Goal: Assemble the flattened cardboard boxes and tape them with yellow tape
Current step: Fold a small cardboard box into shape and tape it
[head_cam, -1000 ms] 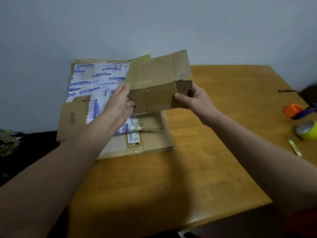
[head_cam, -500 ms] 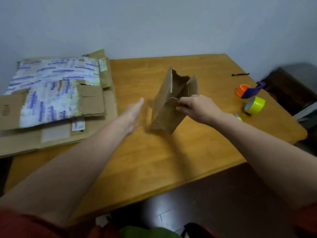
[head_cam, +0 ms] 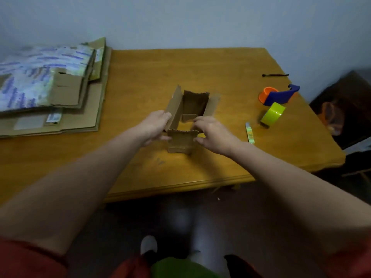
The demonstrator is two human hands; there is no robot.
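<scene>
Your left hand [head_cam: 154, 125] grips the left wall and your right hand [head_cam: 212, 133] pinches the near-right corner of the small box [head_cam: 195, 103], standing open on the table [head_cam: 140, 81] — likely light, easily creased cardboard, so hold at the folds. Half a second ago it hung tilted from your right hand alone.

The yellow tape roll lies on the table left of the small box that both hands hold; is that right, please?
No: in the head view the yellow tape roll lies on the table right of the small box, which the left hand and right hand hold.
</scene>
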